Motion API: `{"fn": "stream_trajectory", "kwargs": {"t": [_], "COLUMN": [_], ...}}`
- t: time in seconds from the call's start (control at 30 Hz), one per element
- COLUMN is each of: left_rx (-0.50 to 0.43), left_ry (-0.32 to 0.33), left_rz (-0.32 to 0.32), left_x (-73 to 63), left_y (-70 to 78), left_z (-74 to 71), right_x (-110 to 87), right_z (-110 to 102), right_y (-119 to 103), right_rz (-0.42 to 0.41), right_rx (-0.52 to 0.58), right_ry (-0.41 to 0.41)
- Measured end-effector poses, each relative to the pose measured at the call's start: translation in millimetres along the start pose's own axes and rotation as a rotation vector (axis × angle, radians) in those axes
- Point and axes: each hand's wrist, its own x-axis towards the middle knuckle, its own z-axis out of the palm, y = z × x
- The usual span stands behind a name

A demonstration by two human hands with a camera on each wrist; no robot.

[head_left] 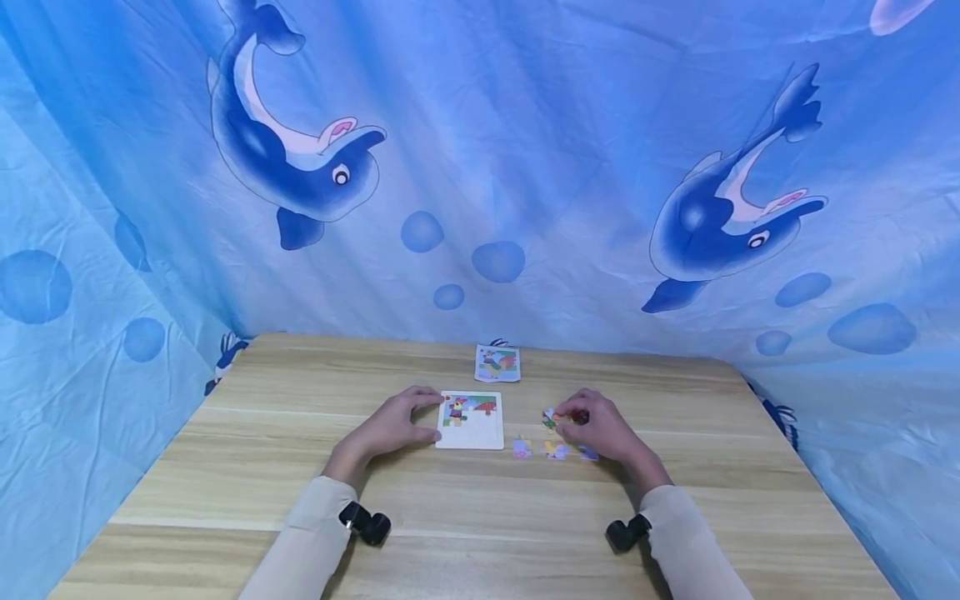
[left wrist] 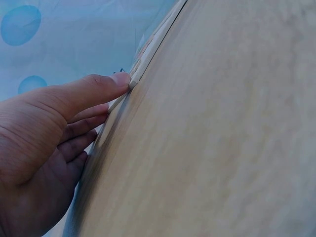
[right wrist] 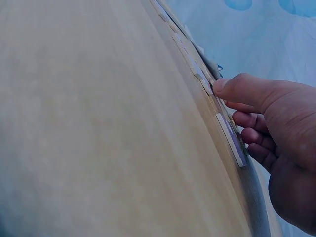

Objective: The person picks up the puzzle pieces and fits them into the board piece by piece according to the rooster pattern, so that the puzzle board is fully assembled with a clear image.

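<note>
Head view shows the left hand (head_left: 393,422) at the nine o'clock side of a white puzzle tray (head_left: 480,438), thumb and forefinger spread wide, reaching toward its two near corners; the left wrist view shows the thumb touching a corner. At three o'clock from the tray, the right hand (head_left: 600,427) has thumb and fingertips drawn narrow about a colourful puzzle piece (head_left: 550,418); whether it is pinched or only touched, I cannot tell.

Inside the tray, fitted pieces (head_left: 457,407) run from nine round to two o'clock, leaving bare white toward four and six. At about four o'clock outside it lie three loose pieces in a row: a lavender piece (head_left: 522,448), a yellow and lavender piece (head_left: 556,450) and a purple piece (head_left: 588,452), the last just beside the right hand. A picture card (head_left: 497,364) rests at one o'clock.

Everything sits on a wood-grain table (head_left: 480,508), before a blue dolphin-print curtain (head_left: 570,167).
</note>
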Motion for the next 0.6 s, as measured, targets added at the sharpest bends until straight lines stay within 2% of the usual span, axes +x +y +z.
{"fn": "stream_trajectory", "kwargs": {"t": [0.4, 0.6], "left_rx": [0.012, 0.009], "left_ry": [0.006, 0.0], "left_rz": [0.019, 0.009], "left_x": [0.1, 0.0], "left_y": [-0.2, -0.4], "left_z": [-0.2, -0.7], "right_x": [1.9, 8.3], "right_z": [-1.5, 3.9], "right_y": [0.5, -6.8], "right_rz": [-0.007, -0.025], "right_rx": [0.038, 0.075], "right_ry": [0.074, 0.072]}}
